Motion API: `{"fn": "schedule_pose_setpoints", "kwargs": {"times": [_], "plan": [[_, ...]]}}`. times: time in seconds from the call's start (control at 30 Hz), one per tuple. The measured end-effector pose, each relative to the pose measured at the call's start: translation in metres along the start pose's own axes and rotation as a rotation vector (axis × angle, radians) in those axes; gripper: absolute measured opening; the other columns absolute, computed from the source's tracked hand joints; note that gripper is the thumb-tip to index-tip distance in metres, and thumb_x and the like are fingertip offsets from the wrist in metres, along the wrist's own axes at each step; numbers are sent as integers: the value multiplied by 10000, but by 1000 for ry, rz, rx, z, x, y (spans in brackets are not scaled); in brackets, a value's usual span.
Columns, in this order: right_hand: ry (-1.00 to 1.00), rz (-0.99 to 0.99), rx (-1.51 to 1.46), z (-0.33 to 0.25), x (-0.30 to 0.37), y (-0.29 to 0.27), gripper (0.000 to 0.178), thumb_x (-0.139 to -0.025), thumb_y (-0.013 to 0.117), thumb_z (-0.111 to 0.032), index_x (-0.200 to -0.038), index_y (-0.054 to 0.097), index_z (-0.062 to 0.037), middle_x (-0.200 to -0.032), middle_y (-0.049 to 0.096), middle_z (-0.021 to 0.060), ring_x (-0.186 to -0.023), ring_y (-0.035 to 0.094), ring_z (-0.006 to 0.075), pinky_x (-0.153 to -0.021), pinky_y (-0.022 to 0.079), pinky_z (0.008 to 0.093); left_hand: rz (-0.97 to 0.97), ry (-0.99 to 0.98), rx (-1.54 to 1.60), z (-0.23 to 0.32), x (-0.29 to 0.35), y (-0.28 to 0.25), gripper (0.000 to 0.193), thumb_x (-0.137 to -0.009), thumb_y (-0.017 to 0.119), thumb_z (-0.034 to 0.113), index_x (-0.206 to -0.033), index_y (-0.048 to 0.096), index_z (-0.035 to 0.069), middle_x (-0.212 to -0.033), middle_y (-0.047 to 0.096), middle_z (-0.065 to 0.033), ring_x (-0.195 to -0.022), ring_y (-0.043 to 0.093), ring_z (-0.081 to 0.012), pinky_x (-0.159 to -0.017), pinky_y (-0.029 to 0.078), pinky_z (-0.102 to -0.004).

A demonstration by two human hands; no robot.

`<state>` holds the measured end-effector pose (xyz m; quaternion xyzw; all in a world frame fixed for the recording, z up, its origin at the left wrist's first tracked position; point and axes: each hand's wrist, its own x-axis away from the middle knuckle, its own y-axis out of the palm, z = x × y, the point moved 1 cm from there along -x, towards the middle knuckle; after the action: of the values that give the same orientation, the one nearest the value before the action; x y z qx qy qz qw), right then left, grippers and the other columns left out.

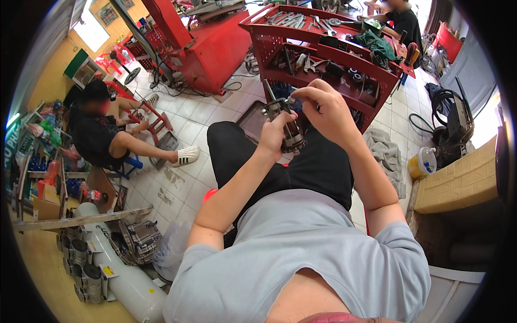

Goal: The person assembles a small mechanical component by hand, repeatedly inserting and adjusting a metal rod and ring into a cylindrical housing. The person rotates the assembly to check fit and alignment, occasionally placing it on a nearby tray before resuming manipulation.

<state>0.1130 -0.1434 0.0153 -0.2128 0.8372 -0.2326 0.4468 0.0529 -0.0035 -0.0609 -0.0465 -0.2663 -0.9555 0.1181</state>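
Note:
Over my lap, my left hand [273,134] is wrapped round a dark metal mechanical part [293,134], long and blocky with rod-like pieces along it. The part stands tilted above my black trousers, its lower end toward my right thigh. My right hand [326,109] is at the part's upper end, thumb and index finger pinched together there. Whatever lies between those fingertips is too small to make out. Behind the part, a shallow dark tray [249,123] rests on the tiled floor, partly hidden by my leg.
Ahead stands a red tool cart [257,40] with wrenches [288,20] and a green cloth [375,46] on top. A seated person [89,126] works at the left; another person [406,24] is far right. A grey cloth [385,156] and a yellow-white bucket [421,164] are at my right.

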Motion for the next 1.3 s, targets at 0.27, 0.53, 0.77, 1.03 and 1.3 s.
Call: {"fn": "schedule_pose_setpoints", "kwargs": {"times": [0.27, 0.53, 0.77, 1.03, 1.3], "plan": [[-102, -95, 220, 0, 3, 4, 270, -786, 692, -212, -999, 638, -55, -903, 548, 102, -747, 605, 291, -669, 491, 383, 0, 9, -22, -8, 0, 6, 107, -875, 570, 164, -943, 612, 93, -820, 613, 8, -704, 591, -89, -624, 477, -260], [-172, -53, 306, -4, 1, 0, 258, -742, 712, -202, -947, 645, -61, -866, 541, 87, -729, 594, 277, -650, 480, 383, -41, 58, -60, -8, -1, 3, 87, -870, 587, 144, -926, 618, 85, -844, 614, 10, -745, 584, -81, -660, 467, -258], [-298, -13, 354, -6, -1, -1, 257, -724, 728, -205, -932, 640, -83, -834, 531, 50, -780, 584, 227, -667, 487, 353, -91, 114, -127, -9, -4, -1, 131, -881, 564, 163, -970, 604, 77, -821, 623, 0, -710, 611, -87, -619, 503, -255], [-450, 120, 389, -10, -1, -8, 251, -714, 734, -206, -907, 604, -112, -821, 517, 30, -756, 566, 197, -643, 479, 336, -242, 216, -18, 2, 7, 6, 302, -890, 527, 307, -1043, 609, 59, -880, 623, -9, -801, 594, -91, -690, 473, -262], [-517, 149, 375, -14, -1, -16, 272, -716, 734, -221, -935, 609, -120, -821, 518, 25, -744, 556, 190, -625, 465, 326, -377, 182, 344, -2, 10, -4, 990, -758, 131, 889, -1063, 566, 54, -868, 615, -49, -801, 580, -147, -701, 463, -282]]}}
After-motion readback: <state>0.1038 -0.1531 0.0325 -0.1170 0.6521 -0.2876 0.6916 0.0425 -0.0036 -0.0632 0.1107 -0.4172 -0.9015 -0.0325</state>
